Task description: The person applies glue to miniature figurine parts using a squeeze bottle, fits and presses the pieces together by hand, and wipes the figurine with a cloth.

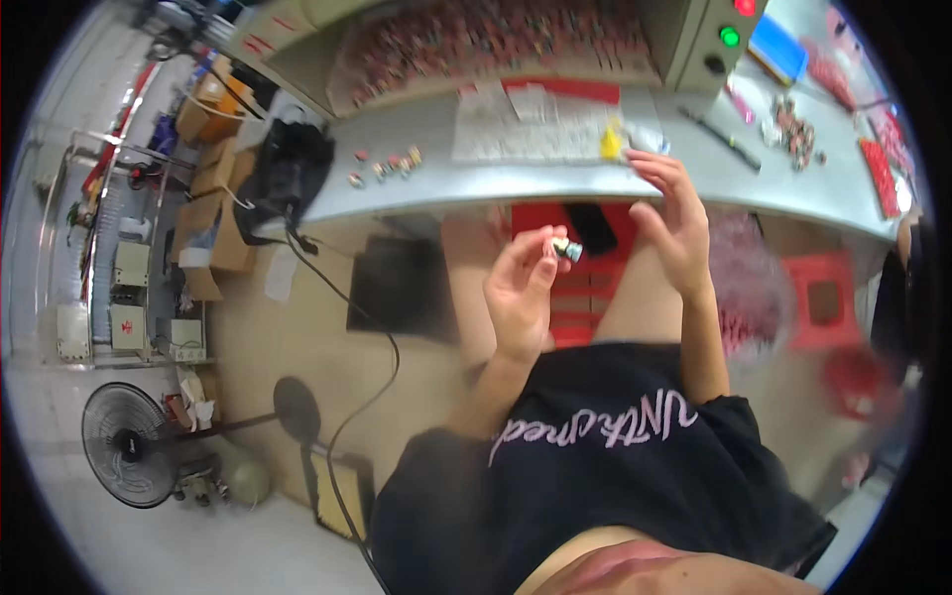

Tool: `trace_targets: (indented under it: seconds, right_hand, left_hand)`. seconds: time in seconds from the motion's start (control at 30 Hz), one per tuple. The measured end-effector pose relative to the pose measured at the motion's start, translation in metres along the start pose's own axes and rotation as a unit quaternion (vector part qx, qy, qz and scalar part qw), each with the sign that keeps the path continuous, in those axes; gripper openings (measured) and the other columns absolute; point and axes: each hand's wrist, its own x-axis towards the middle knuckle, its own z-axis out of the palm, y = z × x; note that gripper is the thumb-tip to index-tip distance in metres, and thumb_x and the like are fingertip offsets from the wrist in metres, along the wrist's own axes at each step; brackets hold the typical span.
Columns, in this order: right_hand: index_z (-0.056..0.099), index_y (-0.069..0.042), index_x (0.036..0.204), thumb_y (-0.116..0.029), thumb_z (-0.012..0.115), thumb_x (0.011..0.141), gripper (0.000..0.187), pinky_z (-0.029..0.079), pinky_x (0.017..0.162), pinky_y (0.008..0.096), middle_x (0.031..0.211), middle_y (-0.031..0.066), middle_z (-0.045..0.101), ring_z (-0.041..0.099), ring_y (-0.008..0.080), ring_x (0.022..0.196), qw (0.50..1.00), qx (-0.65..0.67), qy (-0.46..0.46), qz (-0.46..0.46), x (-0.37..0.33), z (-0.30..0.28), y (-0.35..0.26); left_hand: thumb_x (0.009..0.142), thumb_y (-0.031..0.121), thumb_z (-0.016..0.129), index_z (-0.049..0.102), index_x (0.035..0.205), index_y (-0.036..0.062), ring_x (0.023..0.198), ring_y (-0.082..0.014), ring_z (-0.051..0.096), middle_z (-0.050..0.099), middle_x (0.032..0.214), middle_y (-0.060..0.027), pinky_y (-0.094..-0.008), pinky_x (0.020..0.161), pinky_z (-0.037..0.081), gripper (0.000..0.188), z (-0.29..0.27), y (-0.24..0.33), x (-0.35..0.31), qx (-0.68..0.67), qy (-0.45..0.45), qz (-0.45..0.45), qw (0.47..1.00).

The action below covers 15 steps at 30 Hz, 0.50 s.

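Observation:
Between the thumb and fingers of my left hand (pixel 521 288) is a small cylindrical part (pixel 565 249), pale with a shiny blue-grey end. It is held in front of the bench edge, above my lap; its exact kind is too small to make out. My right hand (pixel 681 223) is raised at the bench's front edge with fingers apart and nothing seen in it. Its fingertips come close to a small yellow object (pixel 612 140) and a crumpled clear-white piece (pixel 647 139) on the bench. Whether they touch is unclear.
On the grey bench (pixel 426 196) lie several small parts (pixel 387 167), white sheets (pixel 481 129), a dark pen-like tool (pixel 722 139) and a blue tray (pixel 778 48). A shelf of many small parts (pixel 496 45) stands behind. A red stool (pixel 821 300) and a fan (pixel 127 444) flank me.

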Motion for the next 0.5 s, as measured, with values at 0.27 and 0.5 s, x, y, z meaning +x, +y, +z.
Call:
trace_targets:
  seconds: [0.27, 0.5]
  right_hand:
    - [0.057, 0.001, 0.093, -0.005, 0.073, 0.058, 0.038, 0.047, 0.062, 0.0275, 0.085, 0.0129, 0.058, 0.057, 0.0221, 0.075, 0.997, 0.063, 0.020, -0.048, -0.035, 0.023, -0.019]
    - [0.059, 0.001, 0.086, 0.006, 0.072, 0.053, 0.036, 0.046, 0.054, 0.0256, 0.079, 0.0120, 0.057, 0.058, 0.0190, 0.065, 0.995, 0.040, 0.049, -0.073, -0.040, 0.021, 0.007]
  left_hand:
    - [0.077, 0.012, 0.063, 0.052, 0.100, -0.0020, 0.087, -0.0177, 0.053, 0.053, 0.097, -0.0143, -0.0279, 0.076, 0.044, 0.029, 0.008, -0.005, 0.015, -0.022, -0.159, -0.009, 0.987]
    - [0.075, 0.006, 0.064, 0.052, 0.105, -0.0057, 0.089, -0.0205, 0.054, 0.051, 0.101, -0.0192, -0.0292, 0.075, 0.045, 0.034, -0.004, -0.032, 0.029, -0.006, -0.224, 0.013, 0.975]
